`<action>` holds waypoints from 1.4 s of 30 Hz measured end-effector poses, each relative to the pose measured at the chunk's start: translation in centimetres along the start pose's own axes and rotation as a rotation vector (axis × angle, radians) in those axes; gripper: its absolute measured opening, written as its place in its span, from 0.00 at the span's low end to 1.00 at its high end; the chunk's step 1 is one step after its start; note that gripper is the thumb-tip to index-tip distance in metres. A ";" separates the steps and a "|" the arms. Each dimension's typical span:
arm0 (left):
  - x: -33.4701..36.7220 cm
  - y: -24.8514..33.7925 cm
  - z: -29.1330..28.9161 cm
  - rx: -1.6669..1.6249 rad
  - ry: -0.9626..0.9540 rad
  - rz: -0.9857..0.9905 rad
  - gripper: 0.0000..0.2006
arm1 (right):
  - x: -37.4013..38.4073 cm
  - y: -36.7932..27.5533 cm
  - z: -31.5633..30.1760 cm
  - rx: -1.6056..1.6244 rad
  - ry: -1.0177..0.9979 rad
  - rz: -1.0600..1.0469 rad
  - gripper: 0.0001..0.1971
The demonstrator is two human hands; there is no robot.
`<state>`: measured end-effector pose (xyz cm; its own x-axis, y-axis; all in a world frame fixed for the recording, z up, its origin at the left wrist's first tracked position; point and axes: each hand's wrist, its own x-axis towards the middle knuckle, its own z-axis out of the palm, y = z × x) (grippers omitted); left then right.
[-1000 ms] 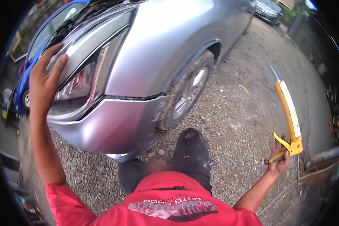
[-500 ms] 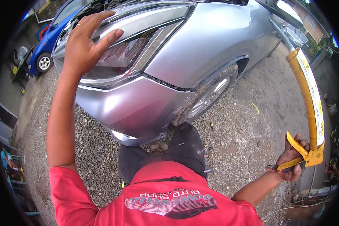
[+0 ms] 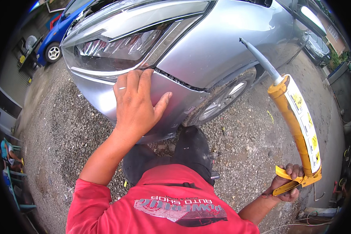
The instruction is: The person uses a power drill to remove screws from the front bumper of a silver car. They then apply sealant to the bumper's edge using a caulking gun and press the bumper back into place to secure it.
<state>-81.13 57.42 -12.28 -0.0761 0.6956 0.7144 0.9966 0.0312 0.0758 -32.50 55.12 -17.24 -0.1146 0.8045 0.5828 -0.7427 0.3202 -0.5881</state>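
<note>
My left hand (image 3: pixel 136 102) lies with its fingers stretched out on the upper part of a silver car's bumper (image 3: pixel 93 93), just under the headlight (image 3: pixel 123 48). A ring shows on one finger. Right of the fingertips, an uneven dark gap (image 3: pixel 179 82) runs between the bumper and the front fender (image 3: pixel 230 37). In my right hand (image 3: pixel 279 182) is the handle of a yellow caulking gun (image 3: pixel 291 121). Its barrel carries a white label. The long grey nozzle (image 3: pixel 263 61) points up and left, its dark tip overlapping the fender in view; whether it touches is unclear.
The front wheel (image 3: pixel 226 97) stands right of my knees on gravel (image 3: pixel 238 156). A blue car (image 3: pixel 60 33) is at the far left, another parked car (image 3: pixel 315 48) at the far right. A person (image 3: pixel 11 156) sits at the left edge. A cable lies at the lower right.
My left hand has come down from above the headlight onto the bumper, moving right. My right hand has brought the caulking gun leftward, and its nozzle now overlaps the fender.
</note>
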 end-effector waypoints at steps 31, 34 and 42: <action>-0.2 -0.4 -2.7 -0.136 -0.027 -0.202 0.52 | -1.1 7.5 4.6 -0.334 -0.083 0.446 0.39; -0.2 -0.3 -2.9 -0.122 -0.045 -0.232 0.53 | -1.4 7.7 4.1 -0.349 -0.139 0.512 0.41; -0.2 -0.6 -3.2 -0.161 -0.071 -0.157 0.56 | -2.3 8.0 6.0 -0.449 -0.048 0.589 0.39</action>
<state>-81.79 54.97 -10.26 -0.2215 0.7403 0.6347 0.9546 0.0317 0.2962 -42.10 52.80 -19.89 -0.4474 0.8866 0.1177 -0.2096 0.0240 -0.9775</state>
